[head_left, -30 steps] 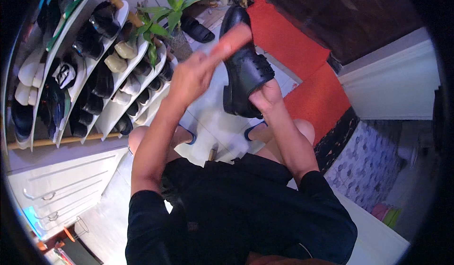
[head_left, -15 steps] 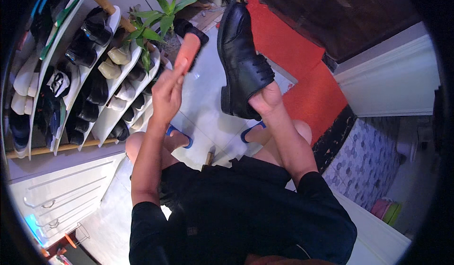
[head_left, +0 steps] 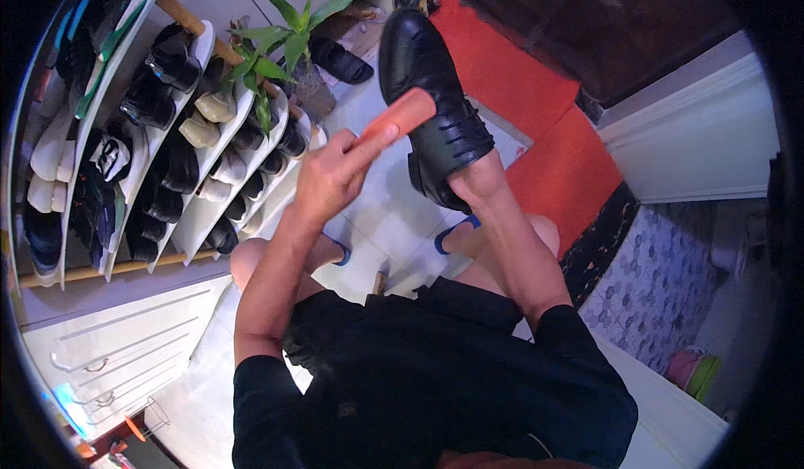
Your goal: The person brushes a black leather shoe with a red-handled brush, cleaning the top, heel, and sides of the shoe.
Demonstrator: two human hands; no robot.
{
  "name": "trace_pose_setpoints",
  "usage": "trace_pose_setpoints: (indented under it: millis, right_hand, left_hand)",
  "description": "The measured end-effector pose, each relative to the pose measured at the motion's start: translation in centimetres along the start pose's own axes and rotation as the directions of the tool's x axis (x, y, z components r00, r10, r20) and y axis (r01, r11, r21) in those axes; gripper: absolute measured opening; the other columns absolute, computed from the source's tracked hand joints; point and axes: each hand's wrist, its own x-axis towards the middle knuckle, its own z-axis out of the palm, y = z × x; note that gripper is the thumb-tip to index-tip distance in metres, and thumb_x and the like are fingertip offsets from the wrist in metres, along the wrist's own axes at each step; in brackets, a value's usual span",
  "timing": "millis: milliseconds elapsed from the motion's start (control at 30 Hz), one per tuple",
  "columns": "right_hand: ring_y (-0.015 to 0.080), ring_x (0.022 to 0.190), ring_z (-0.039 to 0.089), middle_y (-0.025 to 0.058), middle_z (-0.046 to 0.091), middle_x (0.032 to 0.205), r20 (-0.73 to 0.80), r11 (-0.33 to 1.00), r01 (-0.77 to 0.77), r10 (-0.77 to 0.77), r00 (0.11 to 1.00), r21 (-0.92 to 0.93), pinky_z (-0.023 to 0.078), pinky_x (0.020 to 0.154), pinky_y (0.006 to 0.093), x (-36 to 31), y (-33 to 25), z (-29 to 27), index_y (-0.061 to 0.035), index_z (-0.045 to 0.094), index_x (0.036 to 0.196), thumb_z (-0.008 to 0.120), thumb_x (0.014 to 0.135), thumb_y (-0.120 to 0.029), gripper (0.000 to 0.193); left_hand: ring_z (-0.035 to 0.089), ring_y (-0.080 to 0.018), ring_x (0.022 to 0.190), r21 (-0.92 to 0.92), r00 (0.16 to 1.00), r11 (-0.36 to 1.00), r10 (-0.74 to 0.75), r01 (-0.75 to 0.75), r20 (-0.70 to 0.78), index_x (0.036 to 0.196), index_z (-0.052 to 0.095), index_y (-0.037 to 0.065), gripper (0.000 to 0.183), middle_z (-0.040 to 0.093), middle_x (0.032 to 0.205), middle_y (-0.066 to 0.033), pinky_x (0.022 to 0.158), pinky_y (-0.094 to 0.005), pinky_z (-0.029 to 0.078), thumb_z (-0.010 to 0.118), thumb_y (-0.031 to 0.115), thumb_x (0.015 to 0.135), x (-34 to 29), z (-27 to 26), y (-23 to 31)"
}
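Half a second ago the brush was held out well to the left of the black lace-up shoe; now it has come across, and its orange back overlaps the shoe's left flank, below the toe. The shoe has swung a little too, its toe leaning further left and its heel further right. So the two held things are together again rather than apart, with the brush at the leather. Its bristles are hidden behind its back, so I can't tell whether they actually press on the shoe.

The left hand, below and left of the shoe, is closed round the brush's handle end, thumb along the back. The right hand is pushed into the shoe's opening and carries it in the air; its fingers are out of sight, so I can't tell whether they are spread or curled.

Counting up: one brush, one held shoe, two hands. One potted plant stands left of the shoe, with at least one black sandal between them. Further left is one shoe rack, too crowded for a sure count. Red matting lies to the shoe's right, in one or two pieces.
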Motion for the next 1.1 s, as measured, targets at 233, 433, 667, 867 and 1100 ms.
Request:
trace_pose_setpoints:
  millis: [233, 433, 667, 867, 1100]
  right_hand:
    - [0.0176, 0.108, 0.059, 0.0076, 0.060, 0.125, -0.093, 0.685, 0.136, -0.286, 0.954, -0.716, 0.047, 0.095, 0.0319, 0.7, 1.4, -0.2, -0.0006, 0.050, 0.136, 0.064, 0.095, -0.021, 0.048]
    - [0.0184, 0.115, 0.056, 0.0128, 0.061, 0.128, 0.126, 0.142, 0.176, -0.306, 0.944, -0.974, 0.044, 0.099, 0.0330, -0.6, -0.7, 2.5, -0.0007, 0.055, 0.132, 0.067, 0.092, -0.018, 0.045]
    - [0.0297, 0.096, 0.066, 0.0139, 0.069, 0.101, 0.311, -0.076, 0.311, -0.439, 0.843, -0.948, 0.050, 0.085, 0.0365, 0.5, 0.7, 0.4, -0.0041, 0.066, 0.111, 0.071, 0.082, -0.010, 0.030]
    - [0.0383, 0.089, 0.065, 0.0178, 0.068, 0.094, 0.518, -0.236, 0.462, -0.322, 0.793, -0.855, 0.050, 0.077, 0.0482, -0.1, 0.0, 0.7, -0.0076, 0.068, 0.106, 0.069, 0.080, -0.012, 0.026]
    - [0.0458, 0.079, 0.063, 0.0256, 0.065, 0.086, 0.186, -0.376, 0.136, -0.099, 0.978, -0.917, 0.053, 0.072, 0.0520, -0.7, 0.9, -1.2, -0.0052, 0.065, 0.103, 0.062, 0.083, -0.012, 0.021]
  left_hand:
    - [0.061, -0.0314, 0.062, 0.136, 0.991, 0.984, -0.102, 0.113, -0.086, 0.132, 0.060, 0.031, 0.052, 0.057, 0.075, -0.0115, 0.055, -0.0415, 0.052, 0.066, 0.007, 0.086, 5.3, -0.7, 0.0]
    - [0.062, -0.0300, 0.059, 0.167, 0.999, 0.985, -0.042, 0.039, 0.020, 0.130, 0.061, 0.034, 0.048, 0.057, 0.077, -0.0092, 0.052, -0.0416, 0.052, 0.065, 0.011, 0.087, 3.0, -0.6, 0.5]
    - [0.063, -0.0372, 0.068, 0.043, 0.980, 0.992, -0.124, 0.119, 0.158, 0.126, 0.064, 0.026, 0.042, 0.059, 0.078, -0.0151, 0.061, -0.0464, 0.052, 0.063, 0.008, 0.087, 5.4, -0.4, 4.3]
    - [0.064, -0.0371, 0.076, 0.236, 0.946, 0.935, -0.299, 0.265, 0.122, 0.121, 0.066, 0.023, 0.038, 0.062, 0.082, -0.0158, 0.067, -0.0475, 0.053, 0.061, 0.009, 0.087, 7.2, -3.8, 2.8]
    - [0.066, -0.0380, 0.076, 0.223, 0.920, 0.959, -0.239, 0.173, 0.312, 0.119, 0.067, 0.024, 0.036, 0.065, 0.082, -0.0191, 0.069, -0.0479, 0.054, 0.059, 0.009, 0.087, 6.7, -1.2, 5.6]
